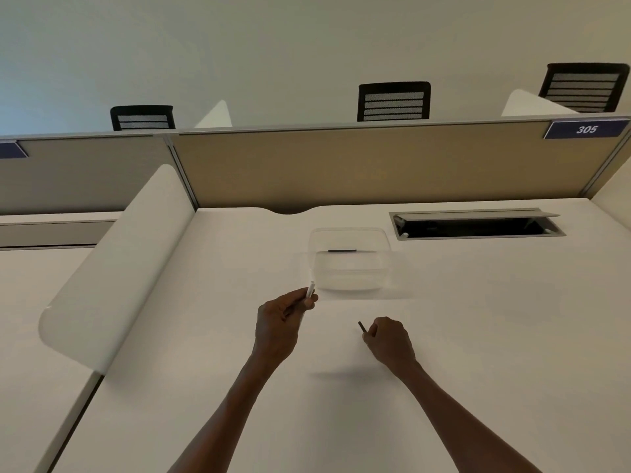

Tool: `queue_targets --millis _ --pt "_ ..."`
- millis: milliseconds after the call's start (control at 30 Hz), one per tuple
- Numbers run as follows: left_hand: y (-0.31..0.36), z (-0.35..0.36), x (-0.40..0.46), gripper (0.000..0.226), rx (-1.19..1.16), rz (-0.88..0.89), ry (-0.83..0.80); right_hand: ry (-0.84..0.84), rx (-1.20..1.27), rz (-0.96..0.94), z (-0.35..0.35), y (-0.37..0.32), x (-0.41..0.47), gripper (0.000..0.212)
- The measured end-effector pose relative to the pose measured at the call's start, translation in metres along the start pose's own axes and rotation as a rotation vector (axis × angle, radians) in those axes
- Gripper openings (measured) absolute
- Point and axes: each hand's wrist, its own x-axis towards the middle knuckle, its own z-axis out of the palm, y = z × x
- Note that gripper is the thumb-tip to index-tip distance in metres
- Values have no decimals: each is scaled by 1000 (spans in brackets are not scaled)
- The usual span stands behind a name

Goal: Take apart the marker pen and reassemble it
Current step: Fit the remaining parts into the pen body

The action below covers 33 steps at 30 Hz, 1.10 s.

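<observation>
Marker pen apart: left hand (278, 322) fingers grasp white barrel (310, 290), right hand (389, 337) fingers pinch dark insert (362, 326), mid-surface. Reassembly left, judging.

The desk (478, 336) is smooth, matt white laminate, and the box (350, 264) on it is clear glossy plastic. The partition (375, 165) looks like tan cloth framed in grey metal; the chairs (394, 101) have black mesh backs.
</observation>
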Motion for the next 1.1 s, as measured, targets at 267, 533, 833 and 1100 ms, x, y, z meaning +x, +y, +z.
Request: queue_targets --millis 267,533,833,1100 --pt "-6 3 1 22 6 -29 -4 191 399 -169 -36 -25 2 8" --pt "-3 6 2 24 44 -15 -2 301 598 -465 -75 -72 -20 7" --pt "1 5 1 24 45 7 4 314 490 -659 -86 -89 -32 6" --pt "1 6 -1 24 43 31 -7 289 380 -698 -89 -88 -37 8"
